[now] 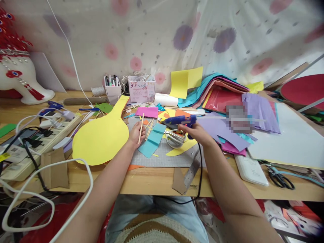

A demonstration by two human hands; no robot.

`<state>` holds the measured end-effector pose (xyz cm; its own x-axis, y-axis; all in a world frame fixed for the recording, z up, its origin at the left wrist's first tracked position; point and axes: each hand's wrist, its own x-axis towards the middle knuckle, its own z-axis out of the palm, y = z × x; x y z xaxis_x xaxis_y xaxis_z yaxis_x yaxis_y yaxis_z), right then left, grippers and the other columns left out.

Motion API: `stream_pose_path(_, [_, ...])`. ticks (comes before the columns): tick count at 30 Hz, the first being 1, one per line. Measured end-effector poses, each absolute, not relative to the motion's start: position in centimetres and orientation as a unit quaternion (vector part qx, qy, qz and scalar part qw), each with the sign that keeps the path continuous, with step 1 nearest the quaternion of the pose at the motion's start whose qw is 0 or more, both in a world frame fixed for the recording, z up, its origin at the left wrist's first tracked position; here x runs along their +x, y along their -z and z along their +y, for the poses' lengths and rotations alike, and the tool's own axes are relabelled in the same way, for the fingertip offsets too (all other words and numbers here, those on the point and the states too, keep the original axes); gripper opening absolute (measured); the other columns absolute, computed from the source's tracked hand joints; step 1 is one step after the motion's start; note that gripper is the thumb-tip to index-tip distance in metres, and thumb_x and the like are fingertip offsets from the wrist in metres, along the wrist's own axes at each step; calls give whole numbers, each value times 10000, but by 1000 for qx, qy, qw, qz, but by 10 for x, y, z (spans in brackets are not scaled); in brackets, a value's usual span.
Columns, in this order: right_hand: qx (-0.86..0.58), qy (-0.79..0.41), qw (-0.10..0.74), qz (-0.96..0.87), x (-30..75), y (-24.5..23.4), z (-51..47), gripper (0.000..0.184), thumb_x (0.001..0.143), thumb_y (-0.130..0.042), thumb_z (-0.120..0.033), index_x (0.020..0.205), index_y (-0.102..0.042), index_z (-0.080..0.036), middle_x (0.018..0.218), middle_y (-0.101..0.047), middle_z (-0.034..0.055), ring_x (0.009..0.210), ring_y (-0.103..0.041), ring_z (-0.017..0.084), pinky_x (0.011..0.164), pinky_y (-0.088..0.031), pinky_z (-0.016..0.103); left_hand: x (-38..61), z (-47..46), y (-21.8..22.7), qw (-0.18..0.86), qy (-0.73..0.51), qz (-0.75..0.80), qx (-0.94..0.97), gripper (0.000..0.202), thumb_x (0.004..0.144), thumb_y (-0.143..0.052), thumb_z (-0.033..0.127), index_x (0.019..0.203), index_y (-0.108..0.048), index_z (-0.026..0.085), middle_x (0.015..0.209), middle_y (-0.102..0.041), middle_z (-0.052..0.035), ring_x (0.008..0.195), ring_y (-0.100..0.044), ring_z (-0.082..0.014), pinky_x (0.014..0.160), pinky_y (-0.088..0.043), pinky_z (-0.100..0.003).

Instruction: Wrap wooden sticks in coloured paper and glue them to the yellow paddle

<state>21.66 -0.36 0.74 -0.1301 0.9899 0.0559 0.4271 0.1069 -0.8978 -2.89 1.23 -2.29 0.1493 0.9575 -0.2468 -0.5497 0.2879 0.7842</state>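
My left hand (136, 133) is closed on a thin wooden stick (141, 127), held upright-tilted over the grey cutting mat (164, 158). My right hand (195, 132) grips a blue glue gun (179, 120), whose nozzle points left toward the stick and whose black cord (200, 175) drops off the table's front edge. A folded teal paper strip (153, 141) lies on the mat between my hands. A big yellow paddle-shaped paper cutout (101, 136) lies just left of my left hand. More sticks (150, 128) rest behind the teal strip.
A power strip (37, 141) with plugs and white cables fills the left side. White-handled scissors (174, 137) and a metal ruler (192, 168) lie by my right hand. Coloured paper sheets (227, 98) are heaped at back right; black scissors (279, 178) lie far right. Pen boxes (141, 88) stand behind.
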Motion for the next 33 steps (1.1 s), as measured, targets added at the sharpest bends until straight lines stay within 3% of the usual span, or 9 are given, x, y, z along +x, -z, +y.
stream_pose_path(4, [-637, -255, 462, -562, 250, 8, 12, 490, 637, -573, -599, 801, -627, -140, 733, -648, 59, 594, -552, 132, 569, -445, 253, -28, 13, 23, 696, -551, 367, 278, 314, 787, -532, 299, 634, -283, 186, 457, -211, 100, 314, -193, -16, 300, -108, -114])
stream_pose_path(10, [-756, -180, 342, -529, 268, 37, 15, 523, 670, -510, -607, 781, -661, -118, 776, -666, 110, 769, -612, 245, 653, -441, 311, -24, 13, 26, 676, -547, 388, 305, 307, 805, -504, 362, 643, -312, 186, 458, -244, 98, 312, -201, -14, 301, -117, -119])
stream_pose_path(18, [-756, -151, 289, -568, 258, 45, 16, 564, 709, -482, -609, 961, -652, -134, 892, -671, 135, 866, -617, 254, 703, -449, 321, -20, 11, 28, 663, -541, 401, 327, 347, 784, -524, 421, 642, -308, 190, 458, -238, 104, 306, -195, -13, 299, -111, -121])
stream_pose_path(27, [-777, -121, 205, -583, 257, 36, 9, 565, 757, -436, -595, 978, -633, -114, 910, -658, 163, 884, -610, 259, 712, -434, 313, -19, 11, 29, 654, -543, 412, 327, 304, 810, -486, 412, 665, -333, 193, 459, -278, 97, 317, -227, -20, 302, -149, -125])
stream_pose_path(33, [-765, -21, 71, -639, 268, 2, -23, 580, 728, -508, -562, 1061, -558, -90, 1083, -590, 200, 1010, -535, 292, 770, -400, 330, -22, 13, 30, 656, -551, 403, 322, 306, 805, -499, 399, 662, -327, 191, 454, -266, 103, 307, -207, -15, 298, -132, -119])
